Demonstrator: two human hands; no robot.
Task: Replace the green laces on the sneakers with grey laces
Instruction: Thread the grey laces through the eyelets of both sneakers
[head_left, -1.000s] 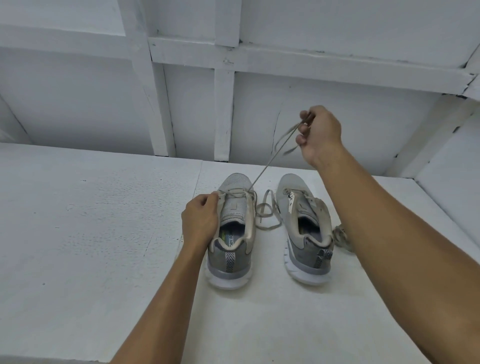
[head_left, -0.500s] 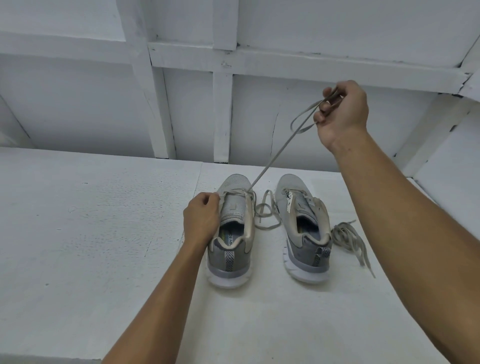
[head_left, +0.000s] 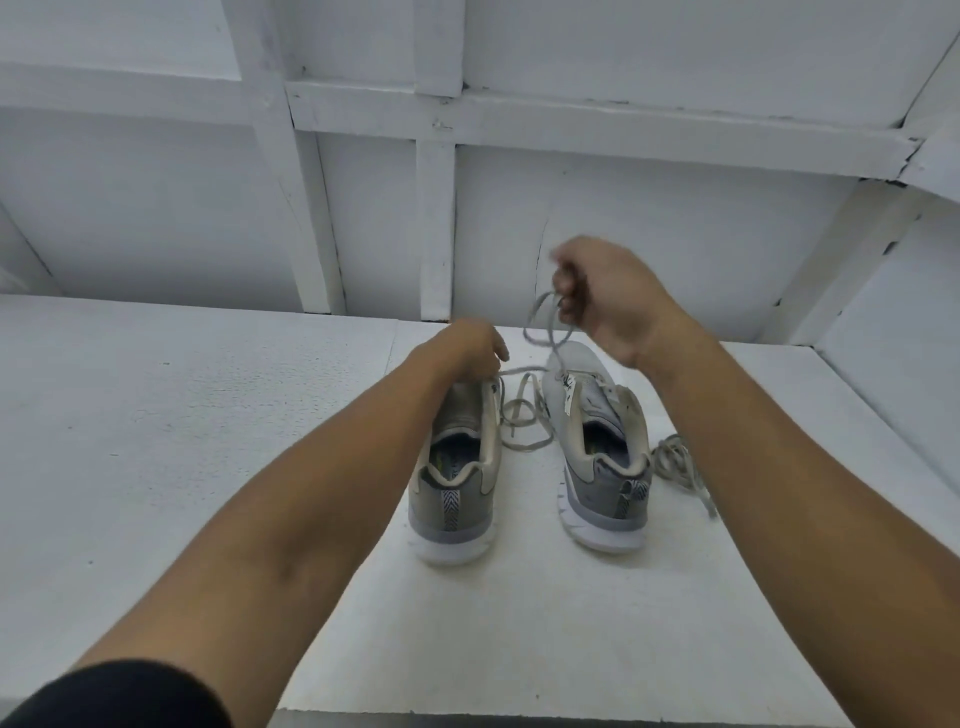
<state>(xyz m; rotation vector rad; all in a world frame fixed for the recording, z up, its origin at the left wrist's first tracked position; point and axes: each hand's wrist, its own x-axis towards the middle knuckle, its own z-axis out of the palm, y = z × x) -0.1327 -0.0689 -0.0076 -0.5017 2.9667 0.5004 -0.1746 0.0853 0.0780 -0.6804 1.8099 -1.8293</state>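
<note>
Toward the white worktop's (head_left: 208, 415) far edge, the left hand (head_left: 467, 348) steadies the left sneaker's (head_left: 457, 467) front, its grip hidden, while the right hand (head_left: 608, 296) clamps curled fingers round the slack lace (head_left: 540, 338) above the right sneaker (head_left: 602, 457), seemingly to pull it through.

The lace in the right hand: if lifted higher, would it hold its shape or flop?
Probably floppy: the lace hangs in slack loops below the right hand and curls on the table. Likely very light, as it looks thin and flat. It may catch instead of coming free, since it seems to run to the left sneaker.
</note>
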